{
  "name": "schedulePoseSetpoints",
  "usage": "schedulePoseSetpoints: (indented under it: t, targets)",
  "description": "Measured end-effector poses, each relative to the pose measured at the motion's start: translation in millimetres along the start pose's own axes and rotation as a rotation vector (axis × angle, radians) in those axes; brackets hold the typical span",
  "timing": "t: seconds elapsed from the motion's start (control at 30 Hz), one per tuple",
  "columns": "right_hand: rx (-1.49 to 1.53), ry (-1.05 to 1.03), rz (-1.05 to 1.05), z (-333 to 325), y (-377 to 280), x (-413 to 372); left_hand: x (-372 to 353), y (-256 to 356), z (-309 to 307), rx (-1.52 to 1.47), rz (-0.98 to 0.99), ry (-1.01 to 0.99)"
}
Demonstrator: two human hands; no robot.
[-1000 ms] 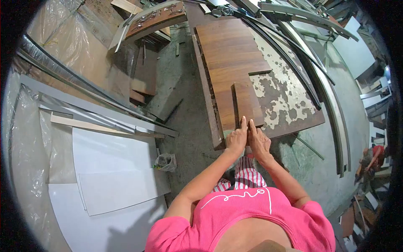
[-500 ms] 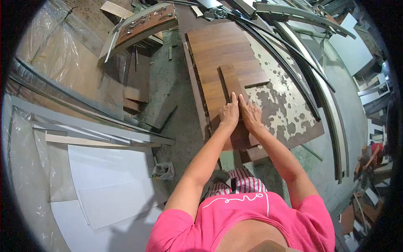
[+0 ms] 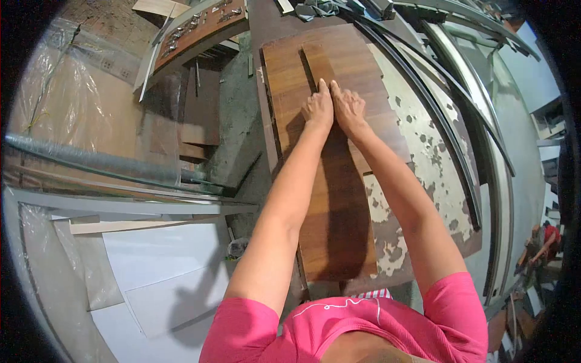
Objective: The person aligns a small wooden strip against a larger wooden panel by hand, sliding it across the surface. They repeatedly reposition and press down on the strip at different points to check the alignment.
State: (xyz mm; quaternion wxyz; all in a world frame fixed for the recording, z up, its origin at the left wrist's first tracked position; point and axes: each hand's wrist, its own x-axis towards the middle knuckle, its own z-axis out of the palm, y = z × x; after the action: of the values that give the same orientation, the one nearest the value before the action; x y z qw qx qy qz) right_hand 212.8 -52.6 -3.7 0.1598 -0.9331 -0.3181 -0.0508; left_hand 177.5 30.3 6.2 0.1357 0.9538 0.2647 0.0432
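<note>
A wood-grain panel (image 3: 363,66) lies on the work table. On top of it rests a narrow wooden strip (image 3: 318,59), its far end reaching past my fingertips. My left hand (image 3: 318,107) grips the strip at its left side, index finger pointing forward and the other fingers curled. Close beside it, almost touching, my right hand (image 3: 349,106) is closed on the right side in the same way. Both arms are stretched out over the panel. My hands hide the strip's near part.
Patchy cream coating (image 3: 417,127) covers the table's right part. Long dark profiles (image 3: 439,112) and a metal rail (image 3: 499,212) run along the right. White sheets (image 3: 163,248) lie at lower left. A bench with metal fittings (image 3: 200,33) stands upper left. Another person (image 3: 544,242) is far right.
Both hands have slid forward, away from my body, and the strip has moved with them across the panel. My arms are straighter, and more of the panel's near part shows.
</note>
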Motion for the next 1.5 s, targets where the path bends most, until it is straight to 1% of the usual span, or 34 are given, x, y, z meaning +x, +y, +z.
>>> schedulePoseSetpoints:
  t: [0.07, 0.13, 0.27, 0.33, 0.37, 0.43, 0.47, 0.5, 0.53, 0.6, 0.67, 0.7, 0.73, 0.77, 0.8, 0.83, 0.87, 0.9, 0.93, 1.03, 1.1, 1.2, 1.23, 1.33, 1.37, 1.43, 1.5]
  targets:
    - [0.005, 0.125, -0.052, 16.1, 6.8, 30.1, 32.1, -2.4, 5.2, 0.011, -0.001, 0.013]
    - [0.028, 0.116, -0.033, 20.3, 6.2, 58.1, 57.5, -1.7, 3.4, 0.016, -0.030, 0.051]
    - [0.070, 0.092, 0.010, 30.5, 6.7, 106.7, 98.6, -4.9, -1.4, 0.003, -0.062, 0.031]
    - [0.083, 0.094, 0.012, 32.4, 6.2, 123.6, 119.1, -11.5, 3.8, 0.024, -0.016, 0.084]
    - [0.088, 0.104, 0.020, 32.7, 5.9, 129.9, 129.0, -14.6, 5.3, 0.029, -0.023, 0.080]
    - [0.058, 0.105, -0.003, 35.8, 5.5, 139.2, 141.6, -18.3, 9.7, -0.141, -0.046, 0.151]
    - [0.022, 0.112, -0.027, 36.7, 6.3, 142.7, 142.3, -18.0, 11.1, -0.139, -0.048, 0.144]
    - [0.185, 0.209, -0.003, 41.8, 5.3, 143.8, 142.0, -17.0, 11.5, -0.250, -0.145, 0.141]
    - [0.188, 0.203, -0.001, 46.1, 6.9, 138.3, 138.0, -15.0, 9.1, -0.360, -0.242, 0.141]
    - [-0.017, 0.125, -0.041, 37.8, 5.3, 135.7, 137.1, -15.7, 8.9, -0.371, -0.238, 0.174]
    - [-0.008, 0.098, -0.018, 27.9, 0.7, 117.0, 116.0, -10.7, 6.5, -0.533, -0.286, 0.178]
    - [0.025, 0.093, 0.003, 28.1, 0.8, 104.4, 129.3, -25.7, 30.2, -0.611, -0.279, 0.156]
    - [0.054, 0.101, 0.018, 21.6, -2.7, 87.2, 74.6, -4.2, -3.0, -0.561, -0.291, 0.137]
    - [0.047, 0.128, 0.016, 21.9, -3.8, 74.2, 65.5, -8.6, 0.9, -0.468, -0.252, 0.140]
    - [0.040, 0.159, 0.015, 23.2, -4.3, 61.9, 42.5, -0.4, -12.7, -0.479, -0.287, 0.085]
    - [0.035, 0.180, 0.011, 18.3, -6.4, 46.2, 34.4, -6.3, -6.1, -0.355, -0.134, 0.063]
    - [0.031, 0.156, 0.025, 13.7, -8.4, 27.6, 26.8, -9.0, 0.5, -0.333, -0.217, 0.014]
    - [0.025, 0.131, 0.042, 7.9, -11.1, 7.1, 15.5, -16.5, 10.7, -0.096, -0.045, -0.003]
    - [0.014, 0.151, 0.045, 4.1, -13.7, -13.6, -16.2, -9.6, -2.1, 0.002, 0.037, 0.003]
    - [-0.039, 0.141, 0.047, -12.3, -23.4, -82.8, -81.6, -6.6, -3.5, -0.025, 0.047, 0.034]
    - [-0.049, 0.075, 0.076, -22.9, -33.1, -133.6, -133.5, -7.4, -9.0, -0.003, 0.051, -0.038]
    - [-0.091, 0.047, 0.090, -33.3, -46.0, -206.6, -214.1, -10.4, -14.0, -0.021, 0.065, -0.040]
    - [-0.104, 0.043, 0.087, -36.3, -49.2, -231.0, -237.9, -12.0, -16.6, -0.042, 0.063, -0.078]
    - [-0.139, 0.019, 0.062, -50.0, -57.6, -295.3, -301.4, -14.8, -10.4, -0.063, 0.077, -0.035]
    - [-0.116, 0.022, 0.060, -54.7, -59.4, -316.0, -320.1, -17.7, -1.1, -0.002, 0.137, 0.063]
    - [-0.096, 0.039, 0.056, -61.3, -61.7, -352.1, -360.8, -15.7, -10.3, -0.038, 0.141, 0.044]
    - [-0.153, 0.030, 0.019, -64.7, -62.4, -384.1, -395.7, -14.9, -16.2, -0.075, 0.143, 0.022]
